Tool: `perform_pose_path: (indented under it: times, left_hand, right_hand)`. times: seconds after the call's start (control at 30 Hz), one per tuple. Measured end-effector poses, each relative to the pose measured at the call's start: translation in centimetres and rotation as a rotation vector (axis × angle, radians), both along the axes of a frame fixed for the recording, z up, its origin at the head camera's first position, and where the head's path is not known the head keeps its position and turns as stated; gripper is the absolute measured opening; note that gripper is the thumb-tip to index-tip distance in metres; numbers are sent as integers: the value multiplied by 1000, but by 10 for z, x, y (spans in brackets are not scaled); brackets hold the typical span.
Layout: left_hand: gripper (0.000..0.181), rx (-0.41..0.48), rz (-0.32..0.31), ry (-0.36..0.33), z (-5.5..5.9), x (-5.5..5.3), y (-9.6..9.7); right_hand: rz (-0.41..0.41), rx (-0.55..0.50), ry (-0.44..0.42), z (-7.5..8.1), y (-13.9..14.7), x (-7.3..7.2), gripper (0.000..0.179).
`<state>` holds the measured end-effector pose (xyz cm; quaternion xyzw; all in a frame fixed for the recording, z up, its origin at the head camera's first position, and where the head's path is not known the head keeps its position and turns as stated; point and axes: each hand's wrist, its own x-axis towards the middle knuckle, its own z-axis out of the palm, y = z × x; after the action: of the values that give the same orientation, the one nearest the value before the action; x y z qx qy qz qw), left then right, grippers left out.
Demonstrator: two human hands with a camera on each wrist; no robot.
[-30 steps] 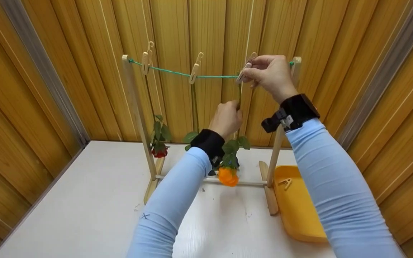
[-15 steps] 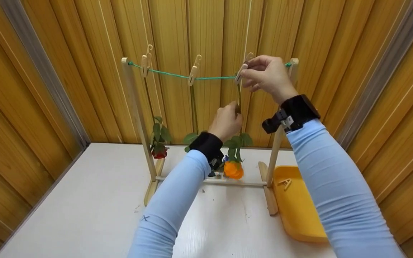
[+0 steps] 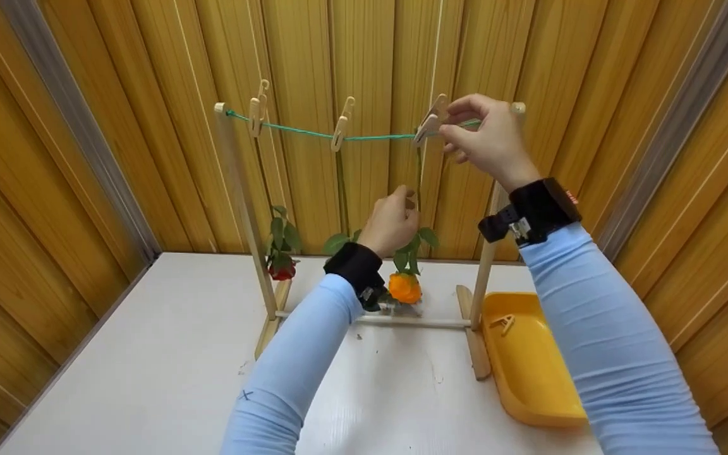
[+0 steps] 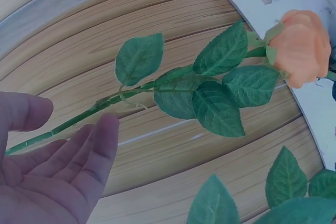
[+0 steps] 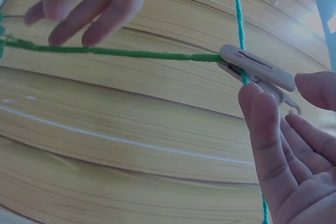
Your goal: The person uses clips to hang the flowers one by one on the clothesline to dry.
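An orange rose [image 3: 405,288] hangs head-down from the green cord [image 3: 376,137]. At the top of its stem [image 5: 152,54], a beige clothespin [image 5: 257,66] clamps it to the cord. My right hand [image 3: 490,136] is just right of this clothespin, thumb and fingers spread around its handle end without squeezing it. Lower down, my left hand [image 3: 392,224] is beside the stem; in the left wrist view its thumb and fingers [image 4: 97,156] are apart, with the stem passing between them ungripped.
A red rose [image 3: 282,270] hangs from a clothespin [image 3: 255,117] at the left; another clothespin [image 3: 340,133] holds a middle stem, its bloom hidden. The wooden rack [image 3: 237,202] stands on the white table [image 3: 149,354]. The yellow tray [image 3: 544,379] at right contains a clothespin [image 3: 505,324].
My right hand has let go of the clothespin and drawn slightly right. The left hand has loosened from the stem and moved a little down and left. The orange rose has swung slightly.
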<state>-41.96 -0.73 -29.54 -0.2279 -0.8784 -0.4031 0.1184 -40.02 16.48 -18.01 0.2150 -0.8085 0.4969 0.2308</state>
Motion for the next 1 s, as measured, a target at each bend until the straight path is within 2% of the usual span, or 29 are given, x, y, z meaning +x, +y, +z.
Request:
perform_pose_path:
  times: [0.13, 0.23, 0.47, 0.57, 0.7, 0.9, 1.0]
  left_hand:
    - [39, 38, -27, -16, -4, 5, -12]
    - [39, 56, -54, -15, -7, 11, -22]
    - [35, 55, -89, 29, -14, 32, -45]
    - [33, 51, -107, 56, -22, 42, -52]
    - [36, 4, -100, 106, -34, 54, -58]
    - [42, -73, -51, 201, -56, 71, -61]
    - [43, -96, -23, 231, -67, 79, -61]
  right_hand:
    - [-25, 60, 82, -10, 8, 14, 28]
    - [-36, 92, 115, -25, 16, 28, 25]
    - [-82, 137, 172, -74, 34, 52, 22]
    - [-117, 156, 190, -99, 40, 62, 24]
    - [-171, 196, 197, -128, 45, 76, 30]
    - [-202, 213, 234, -170, 47, 89, 35]
    - [-214, 216, 223, -189, 46, 92, 38]
